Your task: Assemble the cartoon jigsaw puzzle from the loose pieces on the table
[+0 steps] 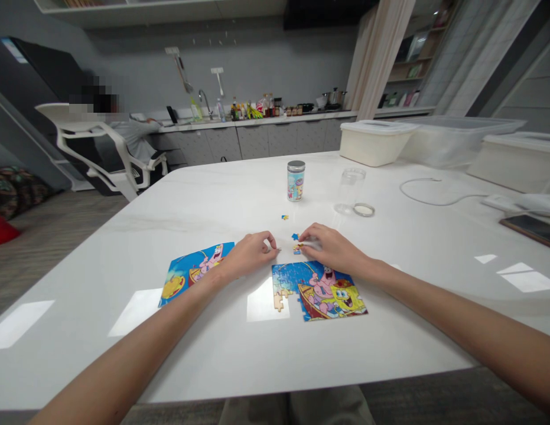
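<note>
My left hand (pixel 253 255) is closed in a pinch over the table. At its fingertips shows a small pale sliver, seemingly a jigsaw piece (pixel 279 249) seen edge-on. Opposite it, my right hand (pixel 331 247) has thumb and fingers closed on a yellow and blue jigsaw piece (pixel 296 249). A blue piece (pixel 295 236) lies just beyond those fingers, and another loose piece (pixel 284 217) farther away. Below the right hand lies a partly assembled cartoon jigsaw (pixel 323 292), its lower left corner unfilled. The matching picture sheet (pixel 181 274) is partly covered by my left forearm.
A printed tin (pixel 295 183) stands beyond the hands, beside a clear jar (pixel 351 186) and a round lid (pixel 364 210). Storage boxes (pixel 376 144), a white cable (pixel 428 203) and a phone (pixel 534 229) occupy the right side. A person (pixel 135 139) sits at the back left.
</note>
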Action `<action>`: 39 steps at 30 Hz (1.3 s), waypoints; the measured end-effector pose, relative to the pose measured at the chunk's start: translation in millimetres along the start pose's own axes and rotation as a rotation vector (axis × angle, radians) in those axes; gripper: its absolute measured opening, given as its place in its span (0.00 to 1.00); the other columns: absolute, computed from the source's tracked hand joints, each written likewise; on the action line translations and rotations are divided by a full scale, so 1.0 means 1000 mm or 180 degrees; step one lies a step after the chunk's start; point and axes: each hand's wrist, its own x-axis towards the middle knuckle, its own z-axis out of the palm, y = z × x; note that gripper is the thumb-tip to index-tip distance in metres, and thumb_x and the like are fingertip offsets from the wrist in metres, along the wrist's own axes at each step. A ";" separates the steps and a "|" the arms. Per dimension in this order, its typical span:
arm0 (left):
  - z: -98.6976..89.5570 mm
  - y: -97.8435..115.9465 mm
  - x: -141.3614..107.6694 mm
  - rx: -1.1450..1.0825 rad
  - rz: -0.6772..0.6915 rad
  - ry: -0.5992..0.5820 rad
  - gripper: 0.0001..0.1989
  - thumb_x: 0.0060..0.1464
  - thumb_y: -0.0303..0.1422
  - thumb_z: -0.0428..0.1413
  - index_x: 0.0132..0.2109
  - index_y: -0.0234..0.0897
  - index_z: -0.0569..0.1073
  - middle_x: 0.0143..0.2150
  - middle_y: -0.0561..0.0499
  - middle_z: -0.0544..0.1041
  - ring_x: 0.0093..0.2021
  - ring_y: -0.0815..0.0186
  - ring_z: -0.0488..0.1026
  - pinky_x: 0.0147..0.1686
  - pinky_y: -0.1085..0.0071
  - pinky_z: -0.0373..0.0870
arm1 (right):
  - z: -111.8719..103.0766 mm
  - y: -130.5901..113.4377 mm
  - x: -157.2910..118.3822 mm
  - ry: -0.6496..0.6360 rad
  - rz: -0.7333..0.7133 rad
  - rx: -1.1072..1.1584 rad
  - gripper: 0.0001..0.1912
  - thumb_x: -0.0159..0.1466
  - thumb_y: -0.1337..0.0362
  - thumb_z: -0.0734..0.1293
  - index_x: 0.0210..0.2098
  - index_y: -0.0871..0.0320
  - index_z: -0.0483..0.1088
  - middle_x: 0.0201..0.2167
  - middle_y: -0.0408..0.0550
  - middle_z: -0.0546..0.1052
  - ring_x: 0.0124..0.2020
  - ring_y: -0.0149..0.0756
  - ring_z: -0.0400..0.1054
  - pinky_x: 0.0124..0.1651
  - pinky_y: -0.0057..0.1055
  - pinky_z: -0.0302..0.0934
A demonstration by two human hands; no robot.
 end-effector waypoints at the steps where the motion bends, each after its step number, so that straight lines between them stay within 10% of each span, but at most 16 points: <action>1: 0.000 0.000 0.000 -0.0008 -0.0003 0.0020 0.07 0.53 0.38 0.52 0.32 0.40 0.67 0.17 0.60 0.64 0.21 0.69 0.62 0.25 0.74 0.54 | 0.000 -0.001 0.000 -0.0019 -0.0011 0.0002 0.06 0.59 0.69 0.66 0.38 0.58 0.71 0.39 0.49 0.73 0.43 0.37 0.68 0.49 0.36 0.61; 39: -0.001 0.005 0.000 0.0031 -0.0140 -0.0018 0.08 0.53 0.38 0.51 0.37 0.40 0.71 0.17 0.58 0.66 0.21 0.69 0.63 0.25 0.73 0.54 | -0.003 0.005 0.001 -0.0095 0.0543 -0.0039 0.13 0.54 0.72 0.65 0.38 0.58 0.74 0.34 0.47 0.73 0.31 0.33 0.67 0.40 0.33 0.63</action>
